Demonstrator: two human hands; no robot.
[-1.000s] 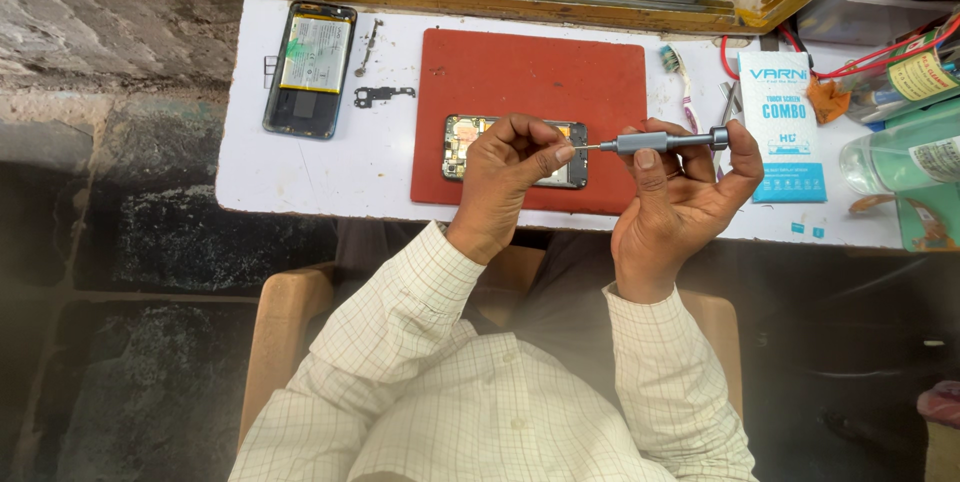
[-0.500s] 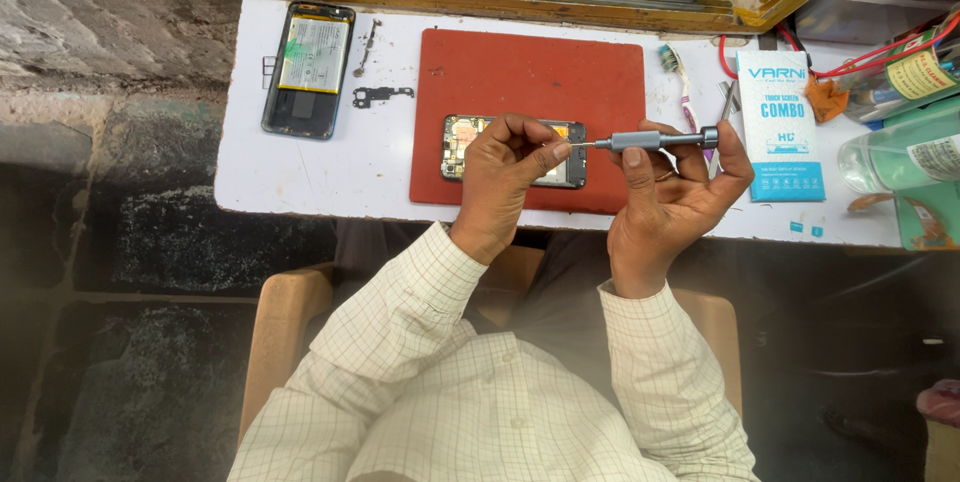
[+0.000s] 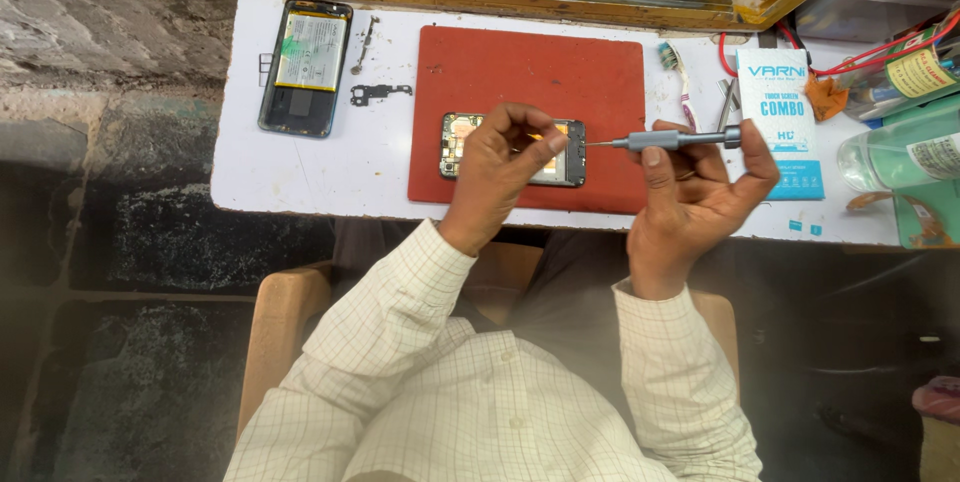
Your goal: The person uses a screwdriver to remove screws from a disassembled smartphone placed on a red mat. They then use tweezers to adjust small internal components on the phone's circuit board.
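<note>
the person wears a long-sleeved shirt in a pale cream cloth, crossed by a fine grid of thin darker lines. small pale buttons run down its front. both sleeves reach the wrists and end in buttoned cuffs, with soft folds along the forearms. dark trousers show below the shirt. the left hand and right hand are bare, without gloves.
</note>
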